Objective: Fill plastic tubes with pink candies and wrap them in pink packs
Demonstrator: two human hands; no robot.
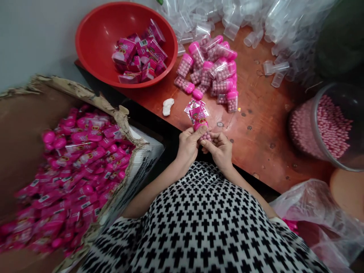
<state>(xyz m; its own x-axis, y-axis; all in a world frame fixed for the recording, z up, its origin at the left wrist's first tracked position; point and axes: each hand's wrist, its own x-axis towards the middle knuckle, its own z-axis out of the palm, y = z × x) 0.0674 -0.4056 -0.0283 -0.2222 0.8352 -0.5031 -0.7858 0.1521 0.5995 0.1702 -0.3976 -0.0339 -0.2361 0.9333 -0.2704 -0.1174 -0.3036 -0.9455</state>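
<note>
My left hand [189,146] and my right hand [218,148] meet at the table's near edge. Between them is a small clear candy tube [205,135] filled with pink balls, with a printed pink label [200,118] on its far part. The left thumb presses on the label and the right thumb and fingers pinch the near end. Just beyond lie loose pink labels [196,105], partly covered by the one in my hands. Behind them is a heap of filled tubes with pink caps [207,70].
A red bowl [93,68] holds bundles of pink labels. Labelled tubes [85,163] fill a torn cardboard box [136,142] at left. Clear tubes without caps [275,68] pile up at the back right. A tub [314,125] of pink balls lies tilted at right, near a plastic bag [309,201].
</note>
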